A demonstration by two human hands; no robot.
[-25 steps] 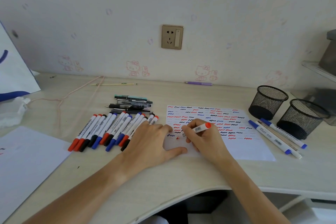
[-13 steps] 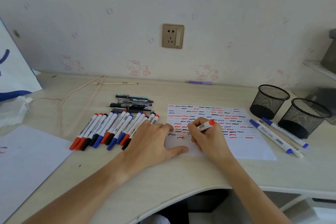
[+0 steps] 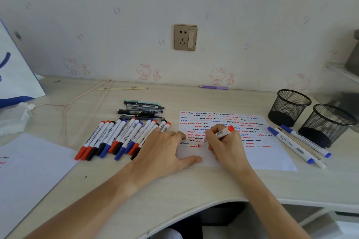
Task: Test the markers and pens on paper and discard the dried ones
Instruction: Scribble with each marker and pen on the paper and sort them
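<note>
The step in hand is judged to be a test squiggle w/ a red marker, approx. mid-task, since many marks are already on the sheet. Going left to right: the row of markers [image 3: 124,137] is laid on the counter [image 3: 194,184], caps toward the near edge, w/ a small stack of pens [image 3: 142,110] just behind; these are best left undisturbed so that no confusion arises between groups. The left hand [image 3: 165,151] is spread flat, fingers straight, nothing held, its fingertips and thumb pressing the near-left corner of the paper [image 3: 272,159]; this pressure should be kept so the sheet is not dragged by the stroke. The right hand [image 3: 225,145] is curled round the red marker [image 3: 224,132] in a writing grip, tip down on the paper beside a fresh red squiggle [image 3: 194,146]. A light, steady stroke on a blank patch is advised, so faint ink can be told from strong. Three markers [image 3: 297,146] lie right of the paper, near two mesh cups [image 3: 308,114]; which lot counts as dried cannot be told. Hidden or unclear: the marker tip is covered by the fingers, the barrel print is too small to read, part of the marker row is masked by the left hand, and the cups' contents cannot be made out.
</note>
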